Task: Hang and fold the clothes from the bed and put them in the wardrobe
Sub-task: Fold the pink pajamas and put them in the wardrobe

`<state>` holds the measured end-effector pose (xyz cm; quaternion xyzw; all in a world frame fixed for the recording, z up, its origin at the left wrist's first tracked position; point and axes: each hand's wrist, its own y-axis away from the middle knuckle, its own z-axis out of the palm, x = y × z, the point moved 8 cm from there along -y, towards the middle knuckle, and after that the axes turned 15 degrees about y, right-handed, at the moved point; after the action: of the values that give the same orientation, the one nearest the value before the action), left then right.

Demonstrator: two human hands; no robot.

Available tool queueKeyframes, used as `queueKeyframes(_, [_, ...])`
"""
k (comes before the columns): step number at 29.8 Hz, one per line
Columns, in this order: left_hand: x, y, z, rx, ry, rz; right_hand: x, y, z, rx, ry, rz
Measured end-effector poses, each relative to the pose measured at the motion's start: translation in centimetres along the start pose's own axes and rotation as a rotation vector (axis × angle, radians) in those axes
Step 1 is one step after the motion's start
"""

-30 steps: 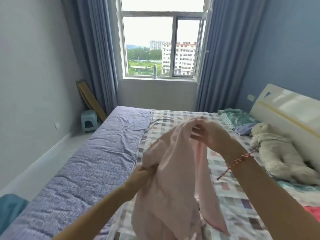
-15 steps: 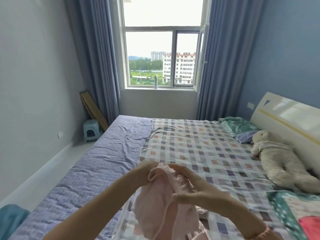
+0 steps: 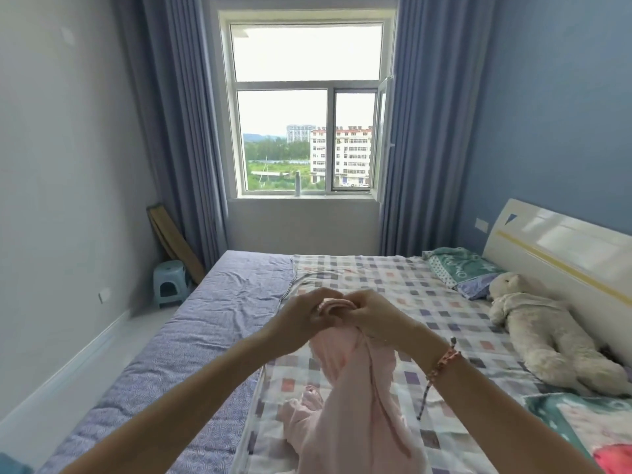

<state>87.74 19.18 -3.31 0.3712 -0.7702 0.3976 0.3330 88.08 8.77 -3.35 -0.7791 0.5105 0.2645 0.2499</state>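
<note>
A pale pink garment (image 3: 345, 398) hangs from both my hands above the bed (image 3: 219, 323). My left hand (image 3: 301, 319) and my right hand (image 3: 372, 319) meet at its top edge, and each pinches the bunched pink fabric there. The cloth drops in loose folds, and its lower part trails on the checked sheet (image 3: 410, 302) near the bottom of the view. A red braided cord is on my right wrist. The wardrobe is not in view.
A white plush toy (image 3: 547, 333) and a teal pillow (image 3: 461, 268) lie by the white headboard (image 3: 564, 248) on the right. A small blue stool (image 3: 169, 283) and leaning boards stand in the left corner. Bare floor runs along the bed's left side.
My hands dropped low with the garment, then rose again. They now meet at its top edge, and the cloth hangs longer beneath them. The camera has tilted upward.
</note>
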Motion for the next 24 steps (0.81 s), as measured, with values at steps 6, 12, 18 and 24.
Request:
queueKeyframes(6, [2.4, -1.5, -2.1, -0.144, -0.392, 0.030, 1.5, -0.1, -2.0, 0.229, 0.423, 0.083])
queueKeyframes(12, [4.3, -4.9, -11.0, -0.031, -0.618, -0.027, 5.4, -0.6, -6.3, 0.344, 0.363, 0.291])
queueKeyframes(18, [5.3, -5.9, -19.5, -0.016, -0.687, -0.203, 3.7, -2.7, -13.8, 0.315, 0.284, 0.196])
queueKeyframes(24, [13.3, -6.4, -25.2, 0.220, -0.510, -0.071, -5.1, -2.5, -21.1, 0.408, 0.101, 0.001])
